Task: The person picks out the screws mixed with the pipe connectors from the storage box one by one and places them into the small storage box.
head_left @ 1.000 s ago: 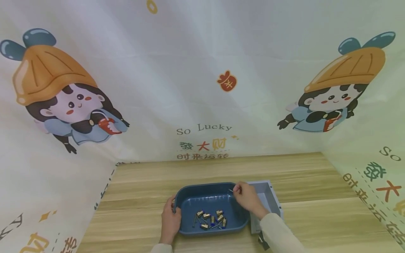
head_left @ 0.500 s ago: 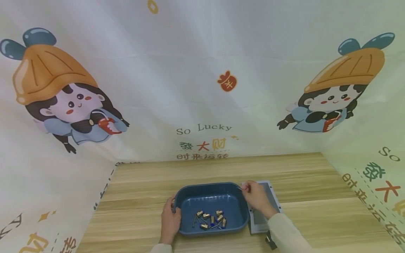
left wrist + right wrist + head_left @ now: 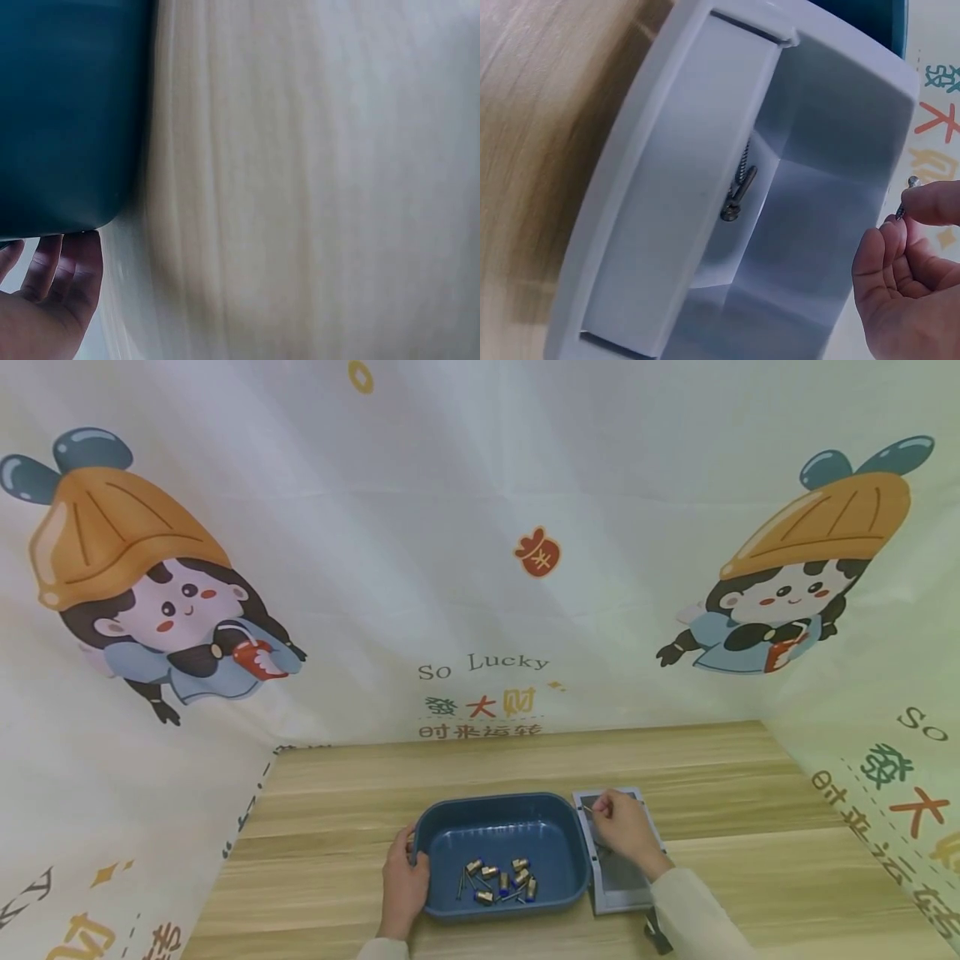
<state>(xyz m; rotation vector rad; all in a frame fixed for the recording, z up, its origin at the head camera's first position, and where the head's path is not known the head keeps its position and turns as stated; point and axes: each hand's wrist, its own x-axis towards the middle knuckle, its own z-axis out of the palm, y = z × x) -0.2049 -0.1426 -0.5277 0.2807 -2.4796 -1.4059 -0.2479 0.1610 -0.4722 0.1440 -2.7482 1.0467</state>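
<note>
Head and right-wrist views show the right hand (image 3: 628,828) pinching a screw (image 3: 913,182) above the gray bin (image 3: 832,195), where loose screws (image 3: 739,193) lie. The left hand (image 3: 405,878) grips the blue tray (image 3: 502,843), which contains brass fittings (image 3: 504,883) and more screws (image 3: 461,887).

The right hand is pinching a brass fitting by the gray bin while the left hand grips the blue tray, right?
Wrong item: the right hand pinches a screw by the gray bin, as the right wrist view shows; the brass fittings lie in the blue tray, which the left hand does grip.
</note>
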